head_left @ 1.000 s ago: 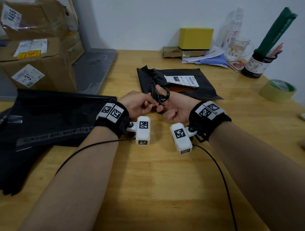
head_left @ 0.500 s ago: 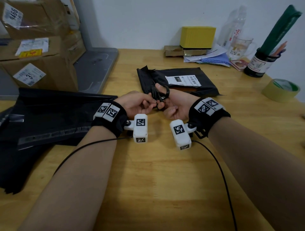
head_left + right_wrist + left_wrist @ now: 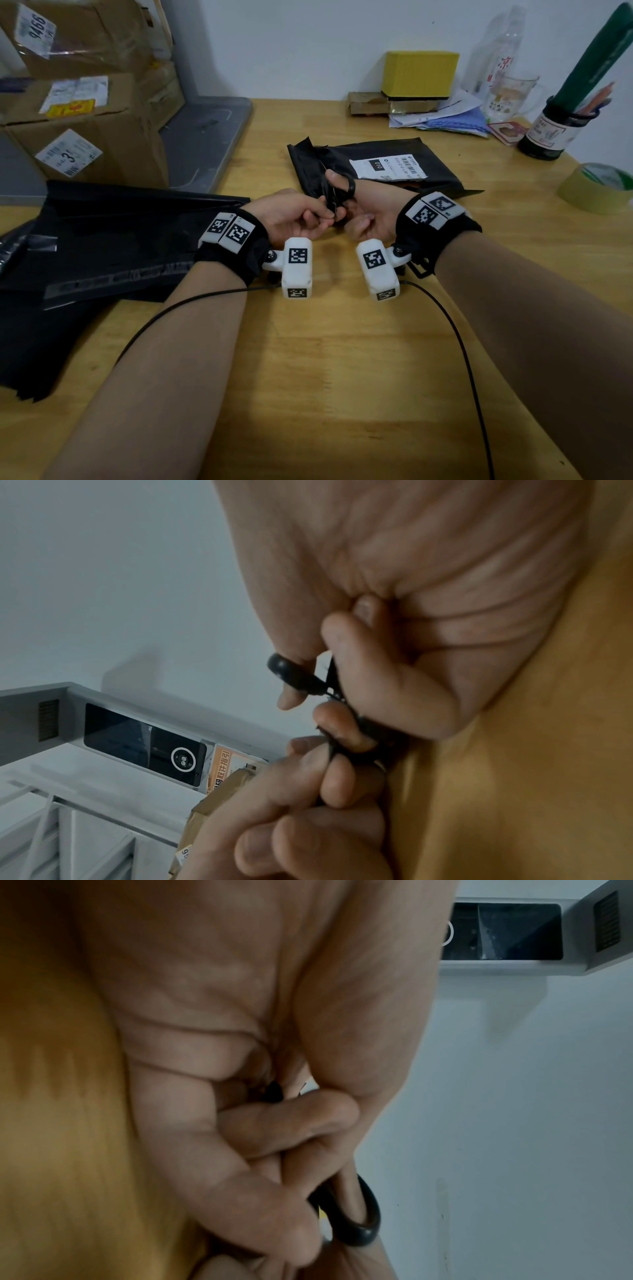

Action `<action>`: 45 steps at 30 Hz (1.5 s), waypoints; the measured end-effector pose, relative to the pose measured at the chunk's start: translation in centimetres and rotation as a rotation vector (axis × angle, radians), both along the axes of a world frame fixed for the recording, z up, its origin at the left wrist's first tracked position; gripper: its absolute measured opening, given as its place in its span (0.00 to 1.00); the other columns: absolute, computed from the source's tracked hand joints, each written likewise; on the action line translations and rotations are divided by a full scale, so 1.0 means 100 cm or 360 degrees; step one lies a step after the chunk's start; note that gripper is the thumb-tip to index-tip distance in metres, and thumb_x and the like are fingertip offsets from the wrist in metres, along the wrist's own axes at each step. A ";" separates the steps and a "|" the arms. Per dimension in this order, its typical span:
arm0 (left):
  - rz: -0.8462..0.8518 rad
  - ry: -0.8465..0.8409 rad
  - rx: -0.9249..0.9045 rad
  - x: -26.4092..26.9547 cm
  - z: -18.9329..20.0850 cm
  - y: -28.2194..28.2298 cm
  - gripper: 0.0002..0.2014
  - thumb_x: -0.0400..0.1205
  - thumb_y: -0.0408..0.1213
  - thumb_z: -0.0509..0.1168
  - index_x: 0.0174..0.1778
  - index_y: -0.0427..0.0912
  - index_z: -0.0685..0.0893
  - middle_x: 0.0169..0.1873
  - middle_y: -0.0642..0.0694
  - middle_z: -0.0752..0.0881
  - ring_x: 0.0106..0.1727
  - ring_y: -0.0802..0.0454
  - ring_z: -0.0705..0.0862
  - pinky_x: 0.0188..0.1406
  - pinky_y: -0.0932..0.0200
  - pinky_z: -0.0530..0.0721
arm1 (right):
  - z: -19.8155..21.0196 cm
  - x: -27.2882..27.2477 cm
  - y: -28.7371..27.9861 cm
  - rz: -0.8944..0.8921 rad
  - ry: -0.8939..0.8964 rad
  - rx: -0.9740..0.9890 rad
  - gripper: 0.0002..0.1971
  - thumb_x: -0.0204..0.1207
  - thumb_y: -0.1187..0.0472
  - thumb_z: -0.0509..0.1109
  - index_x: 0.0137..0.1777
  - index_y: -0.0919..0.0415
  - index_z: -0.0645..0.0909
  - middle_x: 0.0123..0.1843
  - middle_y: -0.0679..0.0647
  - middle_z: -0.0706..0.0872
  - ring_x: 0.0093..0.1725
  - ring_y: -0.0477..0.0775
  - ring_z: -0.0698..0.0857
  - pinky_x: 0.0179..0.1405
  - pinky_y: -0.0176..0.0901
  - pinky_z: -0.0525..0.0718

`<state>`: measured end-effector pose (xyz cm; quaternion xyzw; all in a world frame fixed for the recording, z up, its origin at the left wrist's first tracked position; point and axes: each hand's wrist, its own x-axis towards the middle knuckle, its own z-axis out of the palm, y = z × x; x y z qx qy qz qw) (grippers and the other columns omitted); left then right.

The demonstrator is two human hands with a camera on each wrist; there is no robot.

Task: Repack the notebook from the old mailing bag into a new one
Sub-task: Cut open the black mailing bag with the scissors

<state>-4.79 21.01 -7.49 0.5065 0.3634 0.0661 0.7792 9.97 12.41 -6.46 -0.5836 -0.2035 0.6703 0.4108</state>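
The old black mailing bag (image 3: pixel 424 154) with a white label (image 3: pixel 387 167) lies on the wooden table behind my hands. Its near left corner is crumpled and lifted. My left hand (image 3: pixel 294 216) pinches a strip of that black plastic (image 3: pixel 342 739) between thumb and fingers. My right hand (image 3: pixel 370 216) grips black scissors (image 3: pixel 347 188) with the thumb through one ring (image 3: pixel 363 1229); the blades are hidden among the fingers and plastic. The ring also shows in the right wrist view as scissors (image 3: pixel 291 674). The notebook is out of sight. A stack of new black bags (image 3: pixel 102 246) lies at the left.
Cardboard boxes (image 3: pixel 85 137) and a grey tray (image 3: pixel 205 137) stand at the back left. A yellow box (image 3: pixel 421 73), papers, a glass mug (image 3: pixel 510 96), a pen jar (image 3: pixel 555 133) and a tape roll (image 3: pixel 596 186) line the back right. Bare table lies near me.
Both hands stay together at the bag's near left corner, shifted only slightly. The grips on plastic and scissors are the same.
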 end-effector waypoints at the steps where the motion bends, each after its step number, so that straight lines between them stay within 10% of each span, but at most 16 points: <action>1: -0.0006 0.0002 0.0007 0.000 0.000 0.000 0.06 0.82 0.22 0.64 0.45 0.36 0.80 0.31 0.42 0.88 0.17 0.64 0.74 0.24 0.66 0.86 | 0.000 0.001 0.001 0.0008 0.0001 -0.0009 0.23 0.77 0.34 0.70 0.45 0.56 0.84 0.28 0.49 0.74 0.14 0.41 0.60 0.12 0.26 0.59; 18: -0.0039 -0.0141 -0.0077 -0.003 -0.003 -0.004 0.06 0.84 0.22 0.62 0.49 0.36 0.80 0.33 0.46 0.86 0.17 0.64 0.74 0.33 0.64 0.89 | -0.004 0.007 0.006 0.0034 0.0053 -0.0032 0.26 0.75 0.32 0.71 0.42 0.57 0.84 0.30 0.48 0.74 0.15 0.41 0.58 0.14 0.25 0.57; 30: 0.0536 -0.0235 -0.0041 -0.010 -0.002 -0.056 0.09 0.80 0.19 0.67 0.53 0.34 0.80 0.37 0.40 0.84 0.22 0.60 0.78 0.38 0.58 0.91 | 0.001 -0.002 -0.076 0.0002 -0.0046 0.0041 0.27 0.72 0.31 0.74 0.50 0.57 0.79 0.33 0.49 0.78 0.18 0.42 0.56 0.15 0.28 0.59; 36: 0.0603 -0.0185 0.0078 -0.019 0.000 -0.092 0.08 0.81 0.19 0.67 0.55 0.29 0.83 0.40 0.39 0.84 0.27 0.60 0.78 0.43 0.58 0.92 | 0.007 -0.002 -0.123 0.0130 -0.0038 0.0046 0.28 0.70 0.28 0.74 0.42 0.56 0.80 0.32 0.46 0.76 0.22 0.43 0.55 0.31 0.37 0.52; 45: 0.0165 0.0134 0.0359 -0.034 0.014 -0.130 0.13 0.83 0.31 0.70 0.63 0.41 0.85 0.54 0.40 0.91 0.44 0.50 0.89 0.42 0.55 0.92 | 0.026 0.006 -0.145 0.0085 -0.0021 0.0265 0.28 0.69 0.25 0.72 0.42 0.53 0.80 0.31 0.44 0.75 0.22 0.43 0.57 0.32 0.39 0.51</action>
